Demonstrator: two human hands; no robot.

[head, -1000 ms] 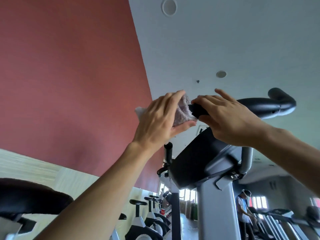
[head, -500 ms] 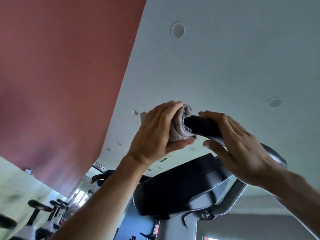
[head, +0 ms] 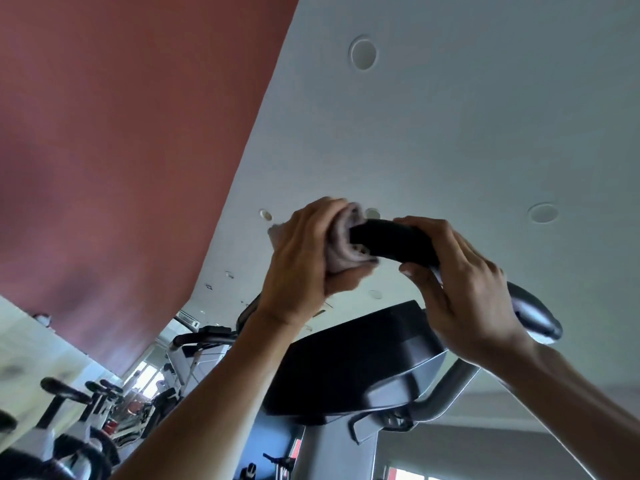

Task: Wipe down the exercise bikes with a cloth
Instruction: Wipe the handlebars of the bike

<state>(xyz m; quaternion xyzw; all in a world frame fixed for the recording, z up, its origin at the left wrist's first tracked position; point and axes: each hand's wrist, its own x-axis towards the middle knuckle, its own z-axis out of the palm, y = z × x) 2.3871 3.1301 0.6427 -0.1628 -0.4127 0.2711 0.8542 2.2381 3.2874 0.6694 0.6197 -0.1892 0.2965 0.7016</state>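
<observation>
Cloth on handlebar | console below (other bikes bkgd)

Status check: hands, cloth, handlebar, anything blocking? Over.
Left hand grips cloth wrapped over handlebar tip. Right hand holds the bar beside it. Nothing in the way.

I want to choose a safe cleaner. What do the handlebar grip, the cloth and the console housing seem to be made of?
Handlebar grip: matte black, probably rubber or foam; no shine. Its far end looks like glossy grey plastic or painted metal, with highlights. Cloth: soft pinkish-grey terry, judging by its fuzzy folds. Console housing: smooth black plastic, apparently, with a grey trim.
</observation>
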